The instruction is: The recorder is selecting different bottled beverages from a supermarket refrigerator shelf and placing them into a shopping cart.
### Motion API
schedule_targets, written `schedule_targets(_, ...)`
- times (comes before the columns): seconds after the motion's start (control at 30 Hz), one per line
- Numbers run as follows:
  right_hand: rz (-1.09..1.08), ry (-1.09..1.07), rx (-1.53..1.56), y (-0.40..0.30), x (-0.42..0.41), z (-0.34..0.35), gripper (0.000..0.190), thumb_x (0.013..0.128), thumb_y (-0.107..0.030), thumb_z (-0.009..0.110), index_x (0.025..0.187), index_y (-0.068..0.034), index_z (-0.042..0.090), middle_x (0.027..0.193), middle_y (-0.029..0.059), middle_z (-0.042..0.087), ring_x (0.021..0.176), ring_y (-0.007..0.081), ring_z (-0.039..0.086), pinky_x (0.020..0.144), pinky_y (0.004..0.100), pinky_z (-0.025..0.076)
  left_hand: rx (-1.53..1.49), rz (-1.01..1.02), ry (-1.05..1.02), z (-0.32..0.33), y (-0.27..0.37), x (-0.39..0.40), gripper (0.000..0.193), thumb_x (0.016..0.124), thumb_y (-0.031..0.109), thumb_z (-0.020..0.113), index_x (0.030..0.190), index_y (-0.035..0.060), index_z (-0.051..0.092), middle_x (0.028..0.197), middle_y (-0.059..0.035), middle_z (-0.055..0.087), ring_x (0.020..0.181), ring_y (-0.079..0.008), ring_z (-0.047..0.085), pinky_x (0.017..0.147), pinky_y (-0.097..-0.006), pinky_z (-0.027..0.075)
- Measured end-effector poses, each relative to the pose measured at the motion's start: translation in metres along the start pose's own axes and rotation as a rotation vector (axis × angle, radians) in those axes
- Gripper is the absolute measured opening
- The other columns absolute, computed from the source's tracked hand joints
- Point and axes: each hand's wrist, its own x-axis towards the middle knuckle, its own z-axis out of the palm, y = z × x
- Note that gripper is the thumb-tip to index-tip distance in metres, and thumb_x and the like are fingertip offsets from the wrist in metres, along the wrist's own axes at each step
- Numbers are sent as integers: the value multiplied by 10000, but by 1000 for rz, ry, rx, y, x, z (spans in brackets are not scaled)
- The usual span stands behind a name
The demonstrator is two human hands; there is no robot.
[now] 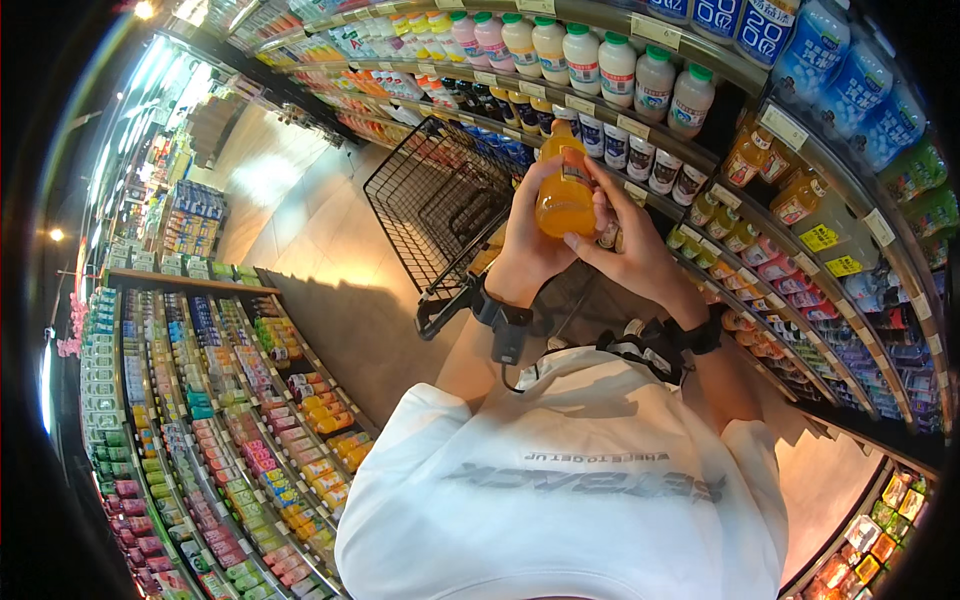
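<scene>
An orange drink bottle (568,196) with a printed label is held in front of my chest, its neck tilted away from me. My left hand (531,225) wraps its left side. On the other side, the fingers of my right hand (630,232) touch the label and the right flank, with the thumb near the base. A black wire shopping cart (442,202) stands on the floor just beyond my left hand. Similar orange bottles (748,155) stand on the shelf to the right.
Shelves of drinks (675,37) curve along the front and right, with price tags on their edges. White bottles with green caps (581,60) fill one row. Another stocked shelf unit (225,420) is on the left. Tiled floor (330,195) runs between them.
</scene>
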Motion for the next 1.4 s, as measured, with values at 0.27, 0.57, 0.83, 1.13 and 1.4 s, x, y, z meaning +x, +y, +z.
schedule_targets(0.27,7,7,67,3,1,1,837,904,-203,757,1575,13,305,1476,192,451,1343,248,496,1127,357,418,-197,-37,-5,-4,0,6,308,986,328,643,1157,71,636,1026,-75,664,923,-221,636,814,-349,560)
schedule_targets(0.57,15,138,520,1,-1,-3,760,1013,-307,665,1584,-3,265,1440,149,500,1366,222,487,1102,365,456,145,-7,120,25,2,-13,451,949,396,668,1238,61,579,1045,-107,659,899,-258,665,791,-386,571)
schedule_targets(0.83,149,-138,937,-18,7,-18,609,1042,-462,559,1426,-2,448,1357,162,602,846,159,704,681,279,592,561,-140,-152,9,-4,-28,511,935,420,608,1218,-6,586,1022,-195,667,867,-336,694,750,-428,580)
schedule_targets(1.13,-65,276,385,-33,12,-6,495,1056,-384,573,1378,-13,503,1229,64,627,1118,111,604,974,297,489,1145,225,-218,24,-13,-20,591,801,186,851,1280,13,552,1078,-92,671,856,-162,690,727,-311,576)
schedule_targets(1.4,148,70,978,-21,20,-24,606,1056,-563,443,1308,-18,525,1160,179,679,1066,291,696,912,427,588,1052,-12,-136,42,-16,-26,525,790,174,837,1193,22,537,976,-80,687,802,-186,724,578,-267,535)
